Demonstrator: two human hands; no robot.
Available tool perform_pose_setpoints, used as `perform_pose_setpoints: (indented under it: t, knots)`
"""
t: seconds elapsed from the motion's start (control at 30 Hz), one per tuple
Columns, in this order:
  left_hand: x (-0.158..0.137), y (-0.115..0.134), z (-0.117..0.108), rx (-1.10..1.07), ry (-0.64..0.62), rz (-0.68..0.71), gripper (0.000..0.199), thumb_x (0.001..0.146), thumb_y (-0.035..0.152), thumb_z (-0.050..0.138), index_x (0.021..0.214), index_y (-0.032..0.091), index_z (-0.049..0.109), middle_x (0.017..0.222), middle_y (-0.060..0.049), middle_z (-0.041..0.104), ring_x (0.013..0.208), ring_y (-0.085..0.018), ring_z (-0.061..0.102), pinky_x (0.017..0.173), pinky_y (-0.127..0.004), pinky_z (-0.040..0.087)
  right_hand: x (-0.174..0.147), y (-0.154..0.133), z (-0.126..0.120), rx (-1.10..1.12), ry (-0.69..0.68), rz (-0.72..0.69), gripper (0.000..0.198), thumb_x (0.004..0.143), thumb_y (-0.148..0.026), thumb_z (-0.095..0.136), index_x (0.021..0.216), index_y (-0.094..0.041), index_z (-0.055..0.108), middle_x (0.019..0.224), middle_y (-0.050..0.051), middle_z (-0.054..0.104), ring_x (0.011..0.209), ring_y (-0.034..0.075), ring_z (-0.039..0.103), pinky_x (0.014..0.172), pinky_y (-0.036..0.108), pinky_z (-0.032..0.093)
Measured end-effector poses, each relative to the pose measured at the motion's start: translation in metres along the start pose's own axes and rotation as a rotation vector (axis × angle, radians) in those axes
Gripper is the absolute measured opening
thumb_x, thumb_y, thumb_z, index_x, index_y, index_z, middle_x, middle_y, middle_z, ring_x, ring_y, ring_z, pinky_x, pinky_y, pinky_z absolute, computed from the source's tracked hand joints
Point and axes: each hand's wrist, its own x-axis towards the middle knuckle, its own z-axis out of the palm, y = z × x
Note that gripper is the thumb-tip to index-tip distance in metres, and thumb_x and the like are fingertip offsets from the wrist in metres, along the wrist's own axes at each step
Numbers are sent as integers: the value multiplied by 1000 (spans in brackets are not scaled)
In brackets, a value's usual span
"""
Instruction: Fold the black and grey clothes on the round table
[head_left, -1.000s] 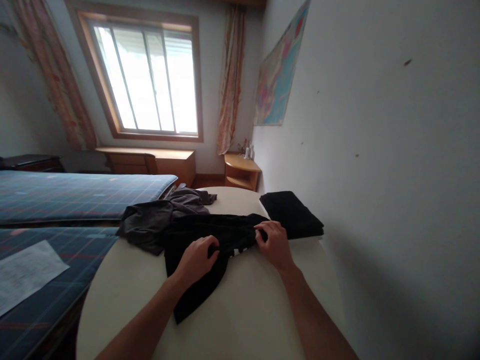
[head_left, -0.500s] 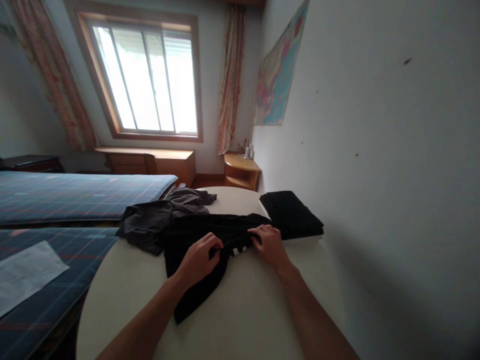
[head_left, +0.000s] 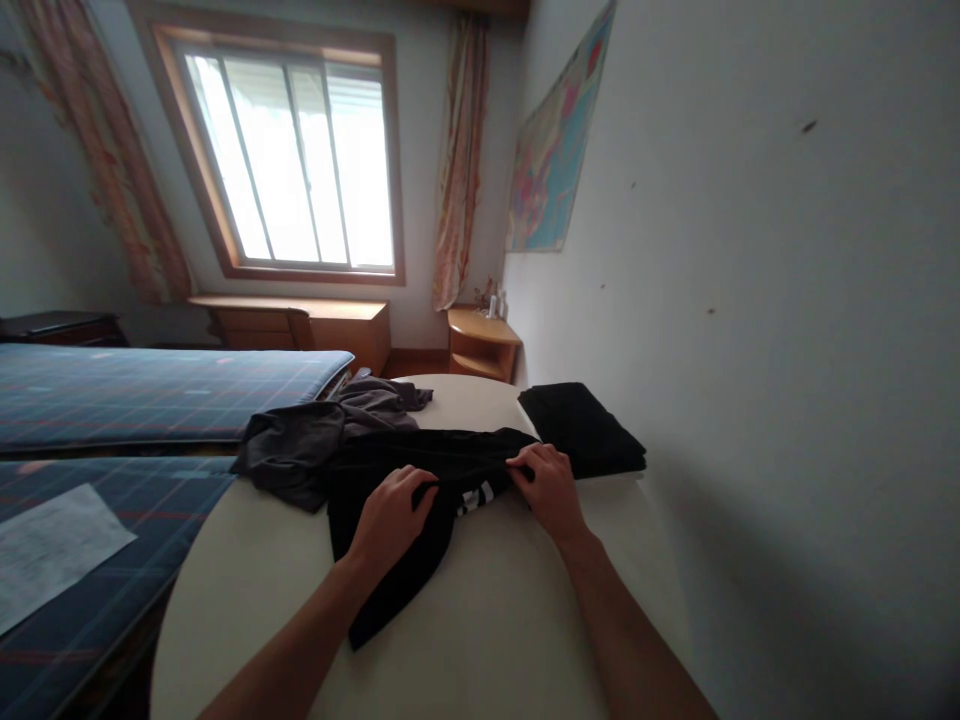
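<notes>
A black garment with a white print lies spread on the round cream table; its exact kind is hard to make out. My left hand pinches its cloth left of the white print. On the other side of the print, my right hand pinches the garment's near edge, close to a folded stack of black cloth. One sleeve-like part hangs toward me beneath my left hand. Behind and to the left, a crumpled dark grey garment touches the black one.
Two plaid mattresses stand left of the table, with a sheet of paper on the nearer one. The white wall runs close along the right. A wooden corner shelf and a desk are beyond.
My right hand has shifted slightly right along the garment's edge, and the white print shows a little more. My left hand has barely moved.
</notes>
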Motion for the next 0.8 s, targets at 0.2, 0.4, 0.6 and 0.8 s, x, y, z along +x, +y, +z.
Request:
perform_pose_setpoints:
  t: [0.2,0.4,0.6,0.8]
  knots:
    - [-2,8,-4,-76,29,48,12,86,14,55,88,24,62,93,-1,63,86,-17,63,77,-28,49,-1,-7,-1,15,0,-9,10,86,-17,61,88,-23,68,95,4,68,97,22,59,88,35,38]
    - [-3,8,-1,-103,47,70,15,85,11,56,88,24,62,92,0,62,84,-16,62,76,-26,48,-6,-29,2,144,-65,-243,21,82,-24,72,103,-27,70,112,4,67,112,24,55,98,40,33]
    - [-3,10,1,-105,40,72,9,87,17,60,91,24,63,91,0,62,84,-16,63,76,-27,48,-5,-31,9,181,-16,-274,6,90,-25,68,95,-27,70,98,1,71,102,20,59,91,38,36]
    - [-3,7,2,-55,39,24,6,91,26,58,92,24,64,91,0,64,81,-18,63,75,-29,47,-4,-17,7,148,102,-198,8,93,-27,63,96,-26,70,96,2,71,96,20,61,86,36,39]
